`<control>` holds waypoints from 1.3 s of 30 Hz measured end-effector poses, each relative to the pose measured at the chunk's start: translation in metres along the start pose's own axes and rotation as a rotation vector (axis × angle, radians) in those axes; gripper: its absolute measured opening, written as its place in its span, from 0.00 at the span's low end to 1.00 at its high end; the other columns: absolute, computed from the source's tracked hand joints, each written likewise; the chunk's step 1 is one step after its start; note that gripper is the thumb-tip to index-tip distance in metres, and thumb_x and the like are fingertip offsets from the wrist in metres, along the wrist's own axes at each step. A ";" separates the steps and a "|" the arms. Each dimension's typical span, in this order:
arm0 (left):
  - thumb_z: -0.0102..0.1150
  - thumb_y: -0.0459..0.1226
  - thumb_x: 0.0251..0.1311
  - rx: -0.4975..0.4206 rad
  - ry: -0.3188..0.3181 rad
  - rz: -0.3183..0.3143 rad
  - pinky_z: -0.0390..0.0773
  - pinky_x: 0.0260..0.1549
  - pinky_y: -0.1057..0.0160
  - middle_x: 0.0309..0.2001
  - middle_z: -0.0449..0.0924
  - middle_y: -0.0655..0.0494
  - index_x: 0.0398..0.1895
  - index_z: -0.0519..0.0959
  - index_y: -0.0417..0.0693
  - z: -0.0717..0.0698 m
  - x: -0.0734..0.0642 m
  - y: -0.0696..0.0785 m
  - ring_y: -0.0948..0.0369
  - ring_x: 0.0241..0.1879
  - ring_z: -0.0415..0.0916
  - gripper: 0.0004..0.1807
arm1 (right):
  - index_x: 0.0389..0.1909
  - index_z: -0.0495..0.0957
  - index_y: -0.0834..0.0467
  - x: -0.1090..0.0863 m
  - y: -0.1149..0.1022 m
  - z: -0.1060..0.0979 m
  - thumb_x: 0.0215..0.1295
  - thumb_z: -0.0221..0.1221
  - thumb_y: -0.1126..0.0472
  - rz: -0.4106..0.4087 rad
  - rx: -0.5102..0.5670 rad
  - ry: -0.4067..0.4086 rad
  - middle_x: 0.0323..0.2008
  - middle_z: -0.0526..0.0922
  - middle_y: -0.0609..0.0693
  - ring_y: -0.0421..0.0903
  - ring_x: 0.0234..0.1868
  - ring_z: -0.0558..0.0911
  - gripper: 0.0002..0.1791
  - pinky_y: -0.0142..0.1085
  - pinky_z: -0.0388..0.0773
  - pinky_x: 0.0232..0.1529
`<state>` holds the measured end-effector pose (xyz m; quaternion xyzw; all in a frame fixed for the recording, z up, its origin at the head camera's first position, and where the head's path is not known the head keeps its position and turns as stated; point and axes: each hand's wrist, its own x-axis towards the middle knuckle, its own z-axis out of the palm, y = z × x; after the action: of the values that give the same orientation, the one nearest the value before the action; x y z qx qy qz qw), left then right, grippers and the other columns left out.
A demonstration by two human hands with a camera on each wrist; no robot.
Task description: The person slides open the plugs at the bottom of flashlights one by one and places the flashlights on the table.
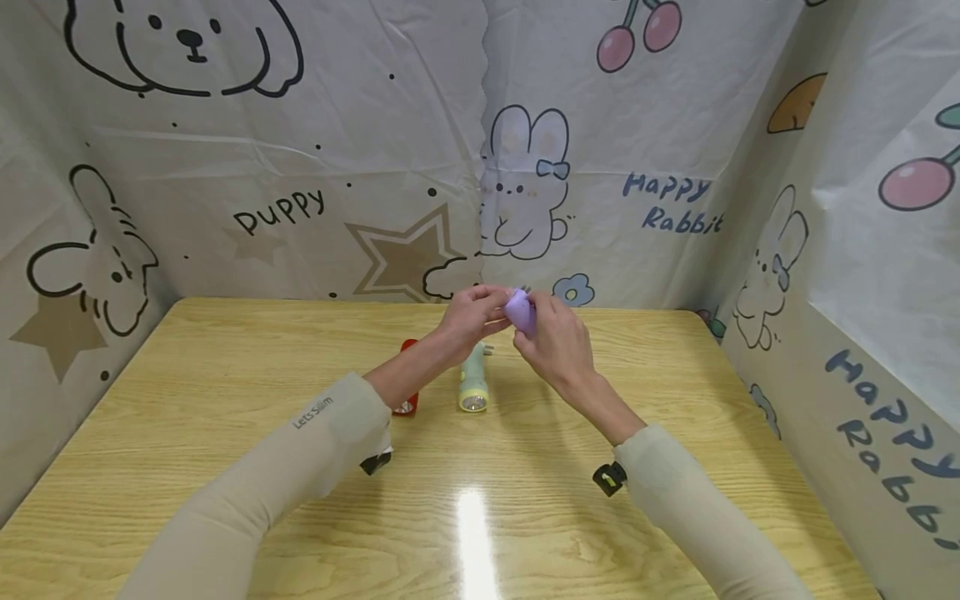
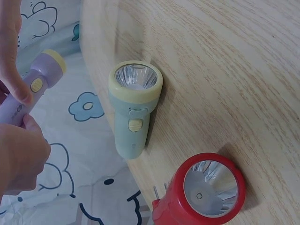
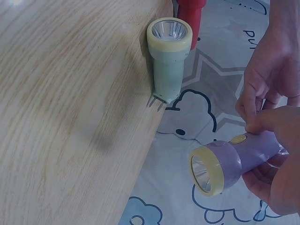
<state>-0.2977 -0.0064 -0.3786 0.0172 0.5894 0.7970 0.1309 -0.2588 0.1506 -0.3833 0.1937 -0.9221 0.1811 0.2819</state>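
Note:
A purple flashlight [image 1: 520, 312] with a cream head ring and cream switch is held up near the table's far edge. My right hand [image 1: 558, 337] grips its body, with the thumb beside the switch in the right wrist view. From the other side, my left hand [image 1: 474, 317] pinches the body close to the right thumb; its fingers are partly hidden. Below the hands, a mint green flashlight [image 2: 133, 117] with a cream rim and metal prongs lies on the table. A red flashlight [image 2: 206, 192] lies left of it, partly hidden by my left forearm in the head view.
The wooden table [image 1: 570, 517] ends just beyond the hands at a pale printed cloth [image 1: 420, 125], which hangs behind and along both sides. Cameras are strapped at the left wrist [image 1: 376, 462] and right wrist [image 1: 610, 479].

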 end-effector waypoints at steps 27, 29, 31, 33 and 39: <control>0.60 0.39 0.70 0.047 0.025 -0.007 0.82 0.49 0.58 0.49 0.78 0.44 0.47 0.77 0.36 -0.001 0.000 0.002 0.54 0.44 0.80 0.13 | 0.50 0.76 0.67 -0.001 -0.003 0.001 0.53 0.72 0.63 0.009 0.003 -0.006 0.42 0.82 0.63 0.57 0.39 0.83 0.25 0.49 0.84 0.38; 0.60 0.39 0.70 0.052 0.024 -0.005 0.81 0.50 0.58 0.49 0.78 0.44 0.48 0.78 0.36 -0.001 0.000 0.002 0.54 0.44 0.80 0.14 | 0.51 0.76 0.67 -0.001 -0.003 0.001 0.53 0.72 0.63 0.010 0.004 -0.007 0.42 0.83 0.63 0.57 0.39 0.83 0.25 0.49 0.84 0.38; 0.60 0.39 0.70 0.049 0.023 -0.004 0.80 0.52 0.55 0.50 0.77 0.43 0.48 0.78 0.35 -0.001 -0.001 0.002 0.54 0.44 0.80 0.14 | 0.51 0.76 0.67 -0.001 -0.003 0.001 0.53 0.72 0.63 0.010 0.007 -0.010 0.42 0.83 0.63 0.57 0.39 0.83 0.25 0.49 0.84 0.38; 0.60 0.39 0.70 0.042 0.023 -0.003 0.79 0.54 0.54 0.50 0.77 0.43 0.48 0.78 0.34 -0.001 -0.001 0.002 0.53 0.45 0.80 0.14 | 0.51 0.76 0.67 -0.001 -0.003 0.000 0.53 0.71 0.63 0.008 0.009 -0.012 0.42 0.83 0.63 0.57 0.38 0.83 0.25 0.49 0.84 0.37; 0.60 0.39 0.70 0.030 0.036 -0.009 0.79 0.53 0.54 0.50 0.77 0.43 0.46 0.78 0.35 0.000 -0.002 0.001 0.53 0.45 0.81 0.14 | 0.52 0.76 0.67 -0.001 -0.002 0.000 0.53 0.71 0.63 0.003 0.022 -0.021 0.42 0.83 0.63 0.57 0.38 0.83 0.26 0.49 0.84 0.37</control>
<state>-0.2962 -0.0071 -0.3777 0.0022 0.6034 0.7878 0.1235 -0.2570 0.1491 -0.3839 0.1972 -0.9232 0.1895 0.2699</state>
